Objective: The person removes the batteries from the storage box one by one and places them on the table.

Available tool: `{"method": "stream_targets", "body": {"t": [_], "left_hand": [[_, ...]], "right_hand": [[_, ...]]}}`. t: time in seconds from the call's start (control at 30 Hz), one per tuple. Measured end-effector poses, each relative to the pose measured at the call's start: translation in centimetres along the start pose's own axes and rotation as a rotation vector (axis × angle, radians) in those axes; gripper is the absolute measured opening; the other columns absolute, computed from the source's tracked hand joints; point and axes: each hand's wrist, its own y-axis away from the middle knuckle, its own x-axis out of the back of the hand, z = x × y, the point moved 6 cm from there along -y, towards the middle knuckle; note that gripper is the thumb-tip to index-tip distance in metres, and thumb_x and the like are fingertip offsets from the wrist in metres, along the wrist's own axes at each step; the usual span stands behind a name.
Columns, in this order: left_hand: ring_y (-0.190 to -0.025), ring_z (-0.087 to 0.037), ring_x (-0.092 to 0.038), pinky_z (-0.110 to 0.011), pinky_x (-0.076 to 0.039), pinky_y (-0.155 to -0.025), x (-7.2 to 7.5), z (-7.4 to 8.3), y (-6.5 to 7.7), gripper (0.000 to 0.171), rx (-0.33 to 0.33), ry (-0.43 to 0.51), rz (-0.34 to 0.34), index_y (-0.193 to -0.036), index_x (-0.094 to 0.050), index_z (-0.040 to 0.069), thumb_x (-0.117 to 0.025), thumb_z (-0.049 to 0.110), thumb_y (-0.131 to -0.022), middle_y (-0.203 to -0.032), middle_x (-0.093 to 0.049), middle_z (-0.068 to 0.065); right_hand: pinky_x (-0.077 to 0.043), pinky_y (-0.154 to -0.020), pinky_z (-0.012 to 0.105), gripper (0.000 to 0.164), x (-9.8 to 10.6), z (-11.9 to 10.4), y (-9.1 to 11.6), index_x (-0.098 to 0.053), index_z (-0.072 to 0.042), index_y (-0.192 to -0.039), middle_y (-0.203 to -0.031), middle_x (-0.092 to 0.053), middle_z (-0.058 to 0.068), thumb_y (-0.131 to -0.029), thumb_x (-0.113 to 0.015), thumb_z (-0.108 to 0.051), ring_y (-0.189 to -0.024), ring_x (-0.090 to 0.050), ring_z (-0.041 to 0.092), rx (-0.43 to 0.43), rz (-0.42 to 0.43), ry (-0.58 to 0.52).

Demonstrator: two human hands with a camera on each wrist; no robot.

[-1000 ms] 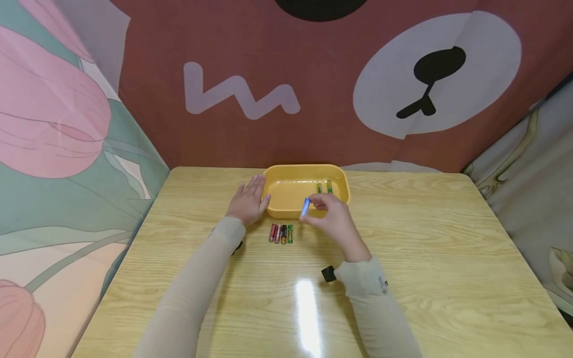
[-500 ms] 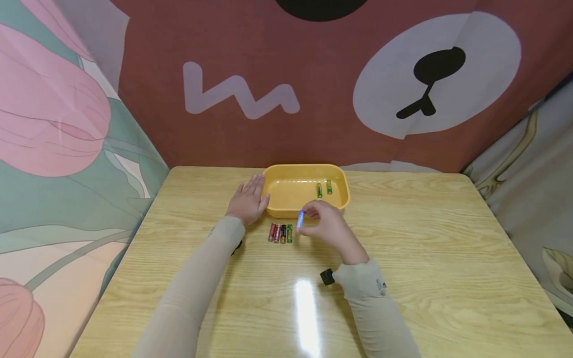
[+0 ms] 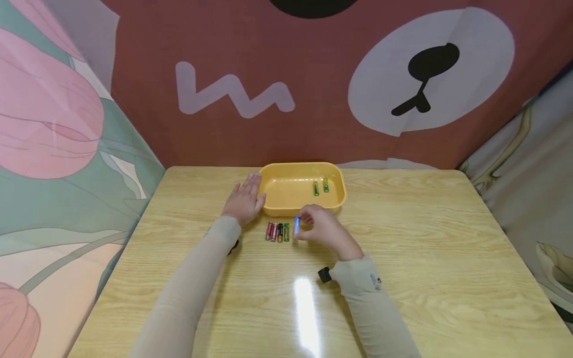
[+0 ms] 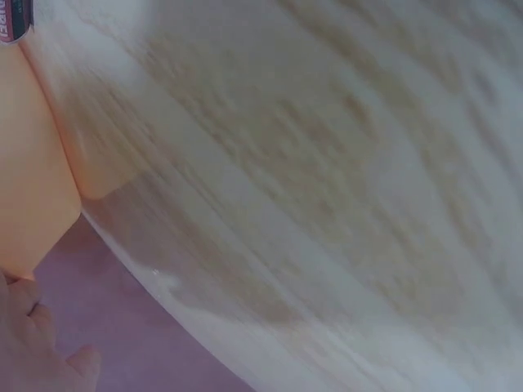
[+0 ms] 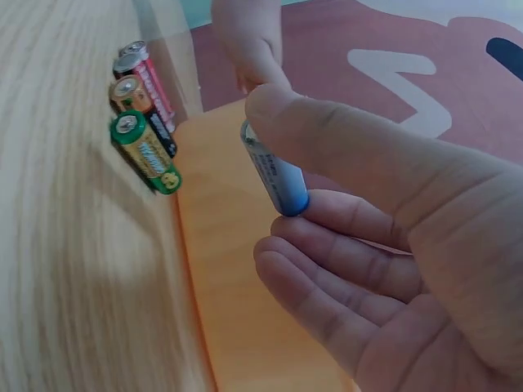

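Note:
My right hand [image 3: 324,228] pinches a blue battery [image 3: 297,226] lengthwise between thumb and fingers, just right of a row of batteries. In the right wrist view the blue battery [image 5: 278,175] has the thumb on one end and a fingertip at the other. The row holds a green battery [image 3: 286,232], a black-and-copper battery [image 3: 280,232] and two red ones, the nearer being a red battery [image 3: 274,232]. My left hand [image 3: 243,201] lies with straight fingers against the left side of a yellow tray [image 3: 286,199]. Two green batteries, one a green battery [image 3: 316,188], lie inside it.
The tray stands at the back of the wooden table [image 3: 425,248], close to a brown printed cloth [image 3: 313,99]. A floral cloth [image 3: 53,124] hangs along the left side. Both wrists carry a small black device, such as the right wrist camera [image 3: 324,274].
My right hand has brought the blue battery from over the tray's front edge down and left, beside the row. My left hand stays at the tray. The view has shifted slightly.

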Motion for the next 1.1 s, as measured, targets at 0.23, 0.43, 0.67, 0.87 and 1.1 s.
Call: {"method": "stream_targets", "body": {"t": [0.23, 0.43, 0.67, 0.87, 1.1], "left_hand": [[-0.156, -0.024, -0.007, -0.052, -0.014, -0.124, 0.2, 0.0, 0.2, 0.068, 0.005, 0.017, -0.014, -0.164, -0.009, 0.006, -0.029, 0.042, -0.110, -0.170, -0.012, -0.009], [-0.156, -0.024, -0.006, -0.052, -0.014, -0.124, 0.2, 0.1, 0.1, 0.067, 0.009, 0.026, -0.021, -0.164, -0.009, 0.006, -0.030, 0.041, -0.110, -0.170, -0.011, -0.009], [-0.156, -0.023, -0.005, -0.052, -0.013, -0.124, 0.2, 0.0, 0.2, 0.068, 0.011, 0.024, -0.032, -0.164, -0.007, 0.006, -0.028, 0.042, -0.110, -0.170, -0.011, -0.009], [-0.156, -0.024, -0.006, -0.052, -0.014, -0.124, 0.2, 0.0, 0.1, 0.068, 0.006, 0.032, -0.021, -0.164, -0.008, 0.006, -0.030, 0.041, -0.110, -0.170, -0.010, -0.009], [-0.156, -0.023, -0.005, -0.053, -0.013, -0.124, -0.1, -0.2, 0.1, 0.068, 0.011, 0.040, -0.027, -0.164, -0.007, 0.006, -0.029, 0.041, -0.110, -0.170, -0.009, -0.008]], "right_hand": [[-0.054, -0.095, 0.041, 0.043, -0.7, 0.2, -0.1, -0.067, -0.002, -0.115, -0.110, -0.065, 0.006, -0.079, -0.088, -0.014, -0.105, -0.063, 0.024, 0.003, -0.020, 0.014], [-0.054, -0.093, 0.040, 0.043, -1.1, 0.6, -0.2, -0.067, -0.003, -0.114, -0.106, -0.066, 0.005, -0.080, -0.088, -0.017, -0.102, -0.064, 0.024, 0.001, -0.030, 0.050], [-0.054, -0.090, 0.037, 0.042, -1.9, 1.5, -0.6, -0.066, -0.003, -0.112, -0.102, -0.066, 0.004, -0.079, -0.088, -0.017, -0.098, -0.063, 0.020, 0.001, -0.050, 0.067], [-0.054, -0.089, 0.037, 0.042, -2.1, 1.7, -0.9, -0.067, -0.002, -0.112, -0.101, -0.066, 0.004, -0.079, -0.089, -0.017, -0.095, -0.061, 0.019, 0.023, -0.047, 0.077], [-0.054, -0.092, 0.040, 0.046, -2.4, 2.0, -1.1, -0.067, 0.000, -0.114, -0.104, -0.067, 0.005, -0.079, -0.089, -0.020, -0.099, -0.063, 0.020, 0.025, -0.043, 0.062]]}}
